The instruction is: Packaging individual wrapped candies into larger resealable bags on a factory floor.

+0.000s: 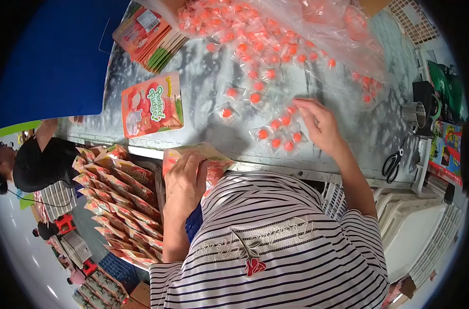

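Five wrapped orange candies [280, 135] under right hand [321, 125]

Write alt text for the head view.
A person's left hand holds an open pouch at the table edge while the right hand gathers small wrapped orange candies. Filled pouches sit stacked at left; scissors lie at right.
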`<action>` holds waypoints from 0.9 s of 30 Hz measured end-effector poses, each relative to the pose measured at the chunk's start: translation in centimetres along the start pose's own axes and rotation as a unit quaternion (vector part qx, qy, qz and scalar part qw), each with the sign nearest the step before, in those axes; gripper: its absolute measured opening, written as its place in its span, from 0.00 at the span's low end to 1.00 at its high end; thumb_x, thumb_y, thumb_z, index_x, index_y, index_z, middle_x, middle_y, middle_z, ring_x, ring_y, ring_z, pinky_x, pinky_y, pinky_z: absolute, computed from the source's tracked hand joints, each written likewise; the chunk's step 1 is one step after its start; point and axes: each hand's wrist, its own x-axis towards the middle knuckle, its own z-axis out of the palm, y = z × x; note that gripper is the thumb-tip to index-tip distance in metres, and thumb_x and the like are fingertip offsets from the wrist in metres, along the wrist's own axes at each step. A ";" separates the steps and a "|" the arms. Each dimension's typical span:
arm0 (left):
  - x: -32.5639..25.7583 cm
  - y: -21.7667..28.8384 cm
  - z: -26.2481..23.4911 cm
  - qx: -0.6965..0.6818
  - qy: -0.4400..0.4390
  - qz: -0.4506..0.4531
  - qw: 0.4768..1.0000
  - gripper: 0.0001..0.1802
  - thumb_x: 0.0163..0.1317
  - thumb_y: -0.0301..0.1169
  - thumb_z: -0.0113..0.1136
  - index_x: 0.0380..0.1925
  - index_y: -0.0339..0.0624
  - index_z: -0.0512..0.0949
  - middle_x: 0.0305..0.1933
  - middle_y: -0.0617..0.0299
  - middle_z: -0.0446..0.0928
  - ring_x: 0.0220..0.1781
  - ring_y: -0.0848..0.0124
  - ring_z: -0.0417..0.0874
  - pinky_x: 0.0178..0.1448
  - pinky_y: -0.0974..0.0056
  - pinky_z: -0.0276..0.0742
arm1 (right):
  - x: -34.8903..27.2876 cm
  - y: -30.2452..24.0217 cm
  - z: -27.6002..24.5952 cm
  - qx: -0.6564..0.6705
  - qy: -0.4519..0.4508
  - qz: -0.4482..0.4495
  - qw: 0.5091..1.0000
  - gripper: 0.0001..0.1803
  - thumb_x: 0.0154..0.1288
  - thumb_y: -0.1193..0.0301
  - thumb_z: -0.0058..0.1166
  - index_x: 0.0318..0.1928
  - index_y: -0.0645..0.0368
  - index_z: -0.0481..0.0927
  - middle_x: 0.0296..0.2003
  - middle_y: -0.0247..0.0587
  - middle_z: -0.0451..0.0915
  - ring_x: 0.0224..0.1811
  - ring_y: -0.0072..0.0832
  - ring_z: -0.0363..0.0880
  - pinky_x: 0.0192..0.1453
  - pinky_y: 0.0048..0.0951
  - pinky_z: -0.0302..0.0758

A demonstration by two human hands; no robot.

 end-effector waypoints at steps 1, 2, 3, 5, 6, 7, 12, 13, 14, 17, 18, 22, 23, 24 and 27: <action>-0.1 0.4 0.1 -0.005 -0.008 -0.014 1.000 0.07 0.57 0.23 0.60 0.35 0.38 0.74 0.34 0.51 0.78 0.33 0.51 0.80 0.37 0.55 0.76 | -0.8 -0.2 -0.6 0.064 0.021 0.048 0.997 0.15 0.73 0.71 0.44 0.56 0.59 0.75 0.53 0.45 0.77 0.53 0.31 0.77 0.59 0.27 0.69; -0.2 0.8 0.2 -0.010 -0.016 -0.028 0.999 0.06 0.57 0.23 0.60 0.34 0.38 0.74 0.33 0.52 0.77 0.33 0.51 0.80 0.36 0.54 0.76 | -1.3 -0.1 -1.1 0.128 0.042 0.096 0.986 0.15 0.73 0.72 0.43 0.56 0.61 0.75 0.53 0.43 0.78 0.53 0.25 0.76 0.59 0.26 0.69; 0.2 0.5 -0.1 -0.007 -0.018 -0.024 1.000 0.06 0.57 0.23 0.60 0.34 0.38 0.74 0.33 0.52 0.77 0.33 0.51 0.80 0.36 0.54 0.76 | -1.2 0.1 -0.9 0.129 0.046 0.097 0.986 0.15 0.73 0.72 0.43 0.56 0.61 0.75 0.53 0.43 0.78 0.53 0.25 0.76 0.59 0.26 0.69; 0.8 -0.1 -0.6 0.001 -0.018 -0.015 1.000 0.06 0.56 0.22 0.60 0.34 0.38 0.74 0.33 0.52 0.77 0.33 0.51 0.80 0.36 0.54 0.76 | -0.8 0.5 -0.7 0.189 0.092 0.143 0.967 0.17 0.72 0.73 0.42 0.57 0.66 0.72 0.53 0.42 0.77 0.54 0.22 0.74 0.59 0.24 0.68; 0.9 0.0 -0.5 -0.001 -0.020 -0.013 1.000 0.06 0.56 0.22 0.60 0.34 0.38 0.74 0.33 0.52 0.77 0.33 0.51 0.80 0.36 0.54 0.76 | -0.9 0.5 -0.8 0.188 0.093 0.145 0.967 0.17 0.72 0.73 0.42 0.57 0.66 0.72 0.53 0.42 0.77 0.54 0.22 0.74 0.59 0.24 0.68; 0.9 0.0 -0.4 0.000 -0.016 -0.011 1.000 0.06 0.56 0.22 0.60 0.34 0.38 0.74 0.33 0.52 0.77 0.33 0.52 0.80 0.36 0.54 0.76 | -1.0 0.5 -0.9 0.189 0.095 0.133 0.968 0.17 0.72 0.74 0.42 0.58 0.67 0.71 0.54 0.42 0.77 0.55 0.23 0.74 0.60 0.25 0.67; 0.7 0.0 -0.3 -0.001 -0.010 -0.017 1.000 0.06 0.56 0.22 0.60 0.34 0.38 0.74 0.32 0.52 0.77 0.33 0.52 0.80 0.36 0.54 0.76 | -1.0 -1.2 -1.3 0.137 0.047 0.081 0.986 0.20 0.70 0.76 0.41 0.61 0.66 0.68 0.56 0.44 0.75 0.59 0.27 0.71 0.65 0.28 0.63; 0.6 0.0 -0.3 -0.002 -0.009 -0.017 1.000 0.06 0.56 0.22 0.60 0.34 0.38 0.74 0.32 0.52 0.77 0.33 0.52 0.80 0.36 0.55 0.76 | -1.0 -1.5 -1.4 0.140 0.029 0.095 0.985 0.21 0.69 0.77 0.41 0.61 0.65 0.68 0.57 0.45 0.74 0.61 0.29 0.70 0.66 0.30 0.62; 0.6 0.0 -0.3 -0.003 -0.008 -0.017 1.000 0.06 0.56 0.22 0.60 0.34 0.38 0.74 0.32 0.52 0.78 0.33 0.52 0.80 0.36 0.55 0.76 | -1.0 -1.6 -1.4 0.142 0.011 0.109 0.984 0.22 0.67 0.79 0.41 0.62 0.65 0.68 0.58 0.46 0.73 0.62 0.32 0.69 0.68 0.31 0.60; 0.5 0.0 -0.3 -0.005 -0.014 -0.030 0.999 0.06 0.56 0.22 0.60 0.34 0.38 0.74 0.32 0.52 0.78 0.33 0.52 0.80 0.36 0.55 0.76 | -1.3 -1.5 -0.9 0.084 -0.010 0.027 0.996 0.25 0.62 0.80 0.44 0.62 0.63 0.68 0.62 0.47 0.68 0.66 0.37 0.65 0.69 0.33 0.59; 0.5 0.0 -0.3 -0.005 -0.014 -0.030 0.999 0.06 0.56 0.22 0.60 0.34 0.38 0.74 0.32 0.52 0.78 0.33 0.52 0.80 0.36 0.55 0.76 | -1.2 -1.9 -0.9 0.084 -0.011 0.027 0.996 0.25 0.62 0.80 0.44 0.62 0.63 0.68 0.62 0.47 0.68 0.66 0.37 0.65 0.69 0.33 0.59; 0.6 0.0 -0.3 -0.002 -0.015 -0.026 1.000 0.06 0.56 0.23 0.60 0.33 0.38 0.74 0.32 0.52 0.78 0.33 0.52 0.80 0.36 0.55 0.76 | -1.2 -3.0 -0.2 0.001 -0.070 0.003 0.998 0.28 0.57 0.80 0.49 0.62 0.62 0.68 0.65 0.47 0.63 0.69 0.43 0.59 0.69 0.37 0.60; 0.6 -0.1 -0.3 0.000 -0.016 -0.022 1.000 0.06 0.56 0.23 0.60 0.33 0.38 0.74 0.32 0.52 0.78 0.33 0.52 0.80 0.36 0.55 0.76 | -1.2 -3.0 0.0 -0.007 -0.084 0.009 0.996 0.29 0.57 0.80 0.50 0.62 0.62 0.67 0.65 0.47 0.63 0.69 0.44 0.58 0.69 0.39 0.60; 0.6 -0.1 -0.3 0.001 -0.016 -0.022 1.000 0.06 0.56 0.23 0.60 0.33 0.38 0.74 0.32 0.52 0.78 0.33 0.52 0.80 0.36 0.55 0.76 | -1.1 -3.1 0.0 -0.006 -0.084 0.009 0.996 0.29 0.57 0.80 0.50 0.62 0.62 0.67 0.65 0.47 0.63 0.69 0.44 0.58 0.69 0.39 0.60; 0.5 0.0 -0.2 0.000 -0.019 -0.026 0.999 0.06 0.56 0.23 0.60 0.34 0.38 0.74 0.32 0.52 0.78 0.33 0.52 0.80 0.35 0.54 0.75 | -0.5 -3.2 0.3 0.002 -0.056 0.001 0.998 0.26 0.57 0.79 0.53 0.59 0.61 0.70 0.64 0.47 0.64 0.67 0.43 0.62 0.67 0.38 0.65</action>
